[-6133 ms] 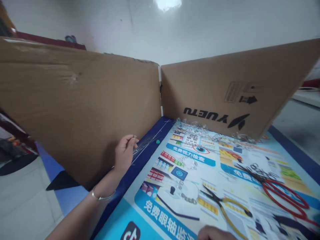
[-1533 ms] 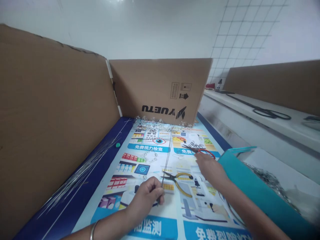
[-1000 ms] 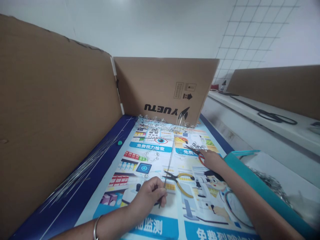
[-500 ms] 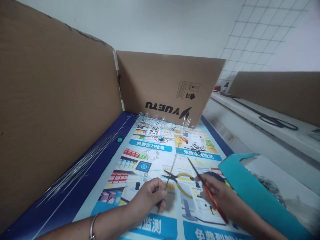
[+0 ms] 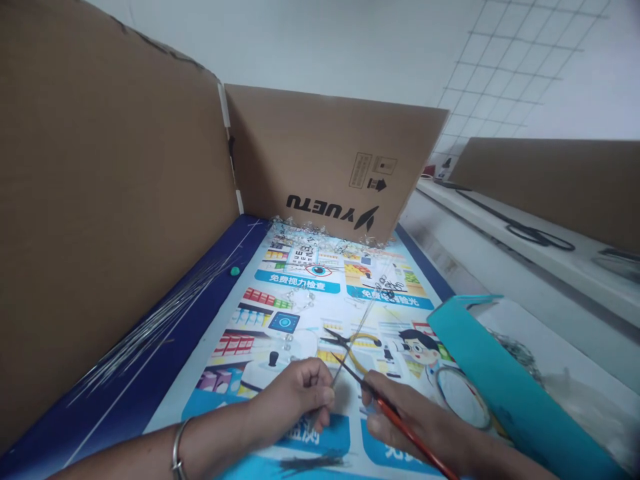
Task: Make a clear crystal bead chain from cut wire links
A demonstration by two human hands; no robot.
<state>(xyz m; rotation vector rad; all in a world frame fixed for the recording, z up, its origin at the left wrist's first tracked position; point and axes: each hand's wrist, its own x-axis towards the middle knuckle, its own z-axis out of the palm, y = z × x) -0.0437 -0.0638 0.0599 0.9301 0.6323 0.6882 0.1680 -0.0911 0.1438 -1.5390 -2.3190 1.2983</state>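
My left hand [image 5: 307, 397] is closed, pinching a few thin straight metal wires [image 5: 364, 320] that slant up and away over the table. My right hand [image 5: 400, 410] is wrapped round a slim orange-handled tool [image 5: 395, 420] with a dark pointed tip; its exact kind does not show edge-on. That tip reaches the wires just above my left fingertips, and I cannot tell if it touches them. Behind both hands lie yellow-handled pliers [image 5: 357, 343], partly covered by the wires and the tool.
Long loose wires [image 5: 155, 327] lie along the left cardboard wall [image 5: 115, 200]. Clear beaded pieces [image 5: 310, 235] line the back panel [image 5: 330, 147]. Small black rings [image 5: 390, 288] sit back right. A teal box [image 5: 510, 380] with wire pieces stands right. Dark short wires [image 5: 313, 461] lie in front.
My right hand and the orange-handled tool have moved left and down, bringing the tip to the wires near my left hand. The view has shifted slightly, and dark short wires now show in front.
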